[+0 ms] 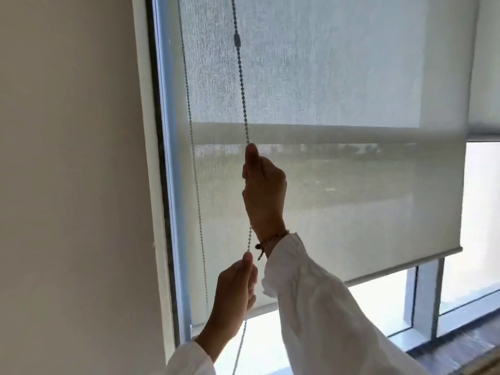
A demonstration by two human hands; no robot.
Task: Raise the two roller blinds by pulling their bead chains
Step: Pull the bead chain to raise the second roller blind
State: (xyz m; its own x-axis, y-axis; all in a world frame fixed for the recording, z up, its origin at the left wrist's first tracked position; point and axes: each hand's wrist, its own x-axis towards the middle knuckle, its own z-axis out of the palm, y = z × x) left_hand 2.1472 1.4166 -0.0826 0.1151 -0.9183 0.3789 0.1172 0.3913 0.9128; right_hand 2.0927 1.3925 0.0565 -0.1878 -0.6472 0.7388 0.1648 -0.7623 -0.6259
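Bead chain [241, 85] hangs in front of the near roller blind [338, 185], at its left side, two strands: front strand runs down from the top edge with a dark oval connector [237, 40] on it, back strand [195, 163] sits closer to the window frame [173, 185] and drops straight. Right hand [263, 182] is up high, fingers and thumb clamped on the front strand, thumb tip pointing up along the beads. Left hand [236, 290] is lower, also pinched shut on the same strand just under the right wrist; chain goes taut between the two grips and trails slack out below the left hand toward the bottom edge. Thin bracelet [272, 239] on the right wrist, white sleeves [324, 307] on both arms, right forearm crossing over the blind's lower left part

Near blind is partly up: its bottom bar [400, 263] runs tilted in view, bright glass showing underneath. Fabric is pale, see-through mesh, with a darker band across the middle. Second blind [484, 77] is at the far right, behind the first one's right edge, its bottom bar [483, 136] higher than the near one's. Grey mullion [426, 299] stands between the panes below. Plain beige wall [67, 185] fills the left. Dark floor strip [460, 345] at the lower right corner
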